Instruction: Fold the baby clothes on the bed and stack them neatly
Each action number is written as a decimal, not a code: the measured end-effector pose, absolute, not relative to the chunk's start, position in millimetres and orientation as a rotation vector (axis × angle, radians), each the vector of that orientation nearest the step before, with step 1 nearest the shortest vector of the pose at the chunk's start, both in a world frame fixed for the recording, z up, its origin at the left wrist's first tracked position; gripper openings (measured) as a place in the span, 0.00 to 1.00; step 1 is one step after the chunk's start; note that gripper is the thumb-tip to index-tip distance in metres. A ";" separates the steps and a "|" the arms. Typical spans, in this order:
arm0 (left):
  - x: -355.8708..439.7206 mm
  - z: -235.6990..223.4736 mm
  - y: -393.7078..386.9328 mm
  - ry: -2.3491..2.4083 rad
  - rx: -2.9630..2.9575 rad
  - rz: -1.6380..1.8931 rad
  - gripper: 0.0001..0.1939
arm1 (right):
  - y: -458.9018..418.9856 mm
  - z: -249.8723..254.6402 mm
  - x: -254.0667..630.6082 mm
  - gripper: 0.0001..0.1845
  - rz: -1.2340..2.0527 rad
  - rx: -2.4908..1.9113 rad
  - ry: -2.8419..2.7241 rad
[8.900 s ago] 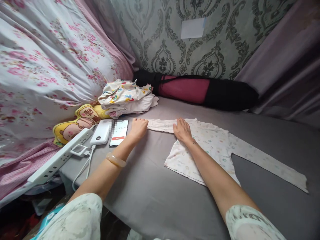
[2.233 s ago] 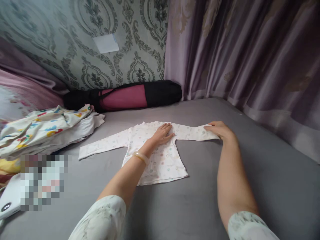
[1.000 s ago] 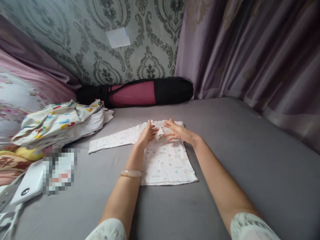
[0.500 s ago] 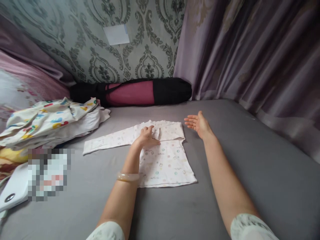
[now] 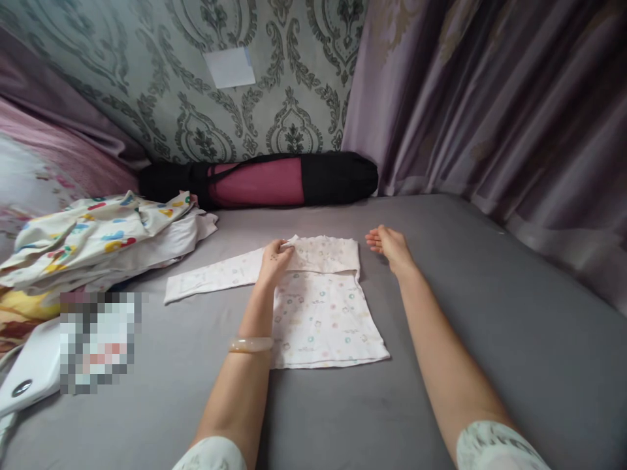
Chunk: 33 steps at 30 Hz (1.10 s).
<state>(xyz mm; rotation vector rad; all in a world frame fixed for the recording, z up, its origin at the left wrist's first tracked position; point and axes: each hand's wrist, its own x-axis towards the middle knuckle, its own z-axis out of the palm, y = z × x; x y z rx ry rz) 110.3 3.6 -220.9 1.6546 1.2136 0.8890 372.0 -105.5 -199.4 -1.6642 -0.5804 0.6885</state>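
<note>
A small white long-sleeved shirt (image 5: 323, 313) with a faint print lies flat. One sleeve (image 5: 210, 277) stretches out to the left, while the other sleeve (image 5: 326, 254) is folded across the chest. My left hand (image 5: 277, 261), a pale bangle (image 5: 251, 344) on its forearm, is over the upper left of the shirt. Its thumb and fingers close at the end of the folded sleeve, partly hiding it. Just off the shirt's right shoulder, my right hand (image 5: 390, 249) hovers with loosely extended fingers and holds nothing.
Grey sheet (image 5: 490, 339) spreads under everything. Along the wall lies a long black and maroon bag (image 5: 255, 183). Patterned folded clothes (image 5: 108, 228) are piled at left, above a white device (image 5: 36, 369) and a blurred-out item. Purple curtains (image 5: 470, 98) hang at right.
My left hand has shifted left and slightly away from me, drawing the folded sleeve straighter across the chest. My right hand's fingers have come closer together, slightly farther from the shirt.
</note>
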 end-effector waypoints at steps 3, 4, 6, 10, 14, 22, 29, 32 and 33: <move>102.2 -225.7 10.0 1.255 1.643 0.944 0.14 | -100.5 -208.8 364.7 0.12 0.446 -1.886 -0.840; 100.3 -227.8 11.5 1.277 1.647 0.937 0.14 | -98.9 -211.7 359.3 0.13 0.386 -1.947 -0.952; 98.6 -232.4 13.7 1.324 1.670 0.911 0.14 | -96.6 -217.0 344.3 0.18 0.308 -2.021 -1.184; 100.6 -237.8 15.4 1.439 1.747 0.851 0.15 | -97.2 -227.0 311.3 0.26 0.195 -2.075 -1.581; 101.9 -235.9 13.0 1.546 1.843 0.813 0.14 | -102.6 -235.9 298.4 0.34 0.102 -2.216 -1.796; 103.1 -229.0 3.8 1.654 2.159 0.700 0.11 | -103.5 -241.8 302.5 0.39 0.103 -2.354 -1.846; 101.8 -231.0 3.0 1.782 2.178 0.600 0.08 | -101.7 -241.3 300.5 0.38 0.111 -2.398 -1.835; 100.8 -235.2 5.5 1.751 2.138 0.661 0.07 | -100.9 -240.9 299.5 0.38 0.116 -2.410 -1.840; 100.2 -236.4 6.7 1.733 2.118 0.691 0.08 | -100.5 -240.9 299.3 0.38 0.119 -2.416 -1.840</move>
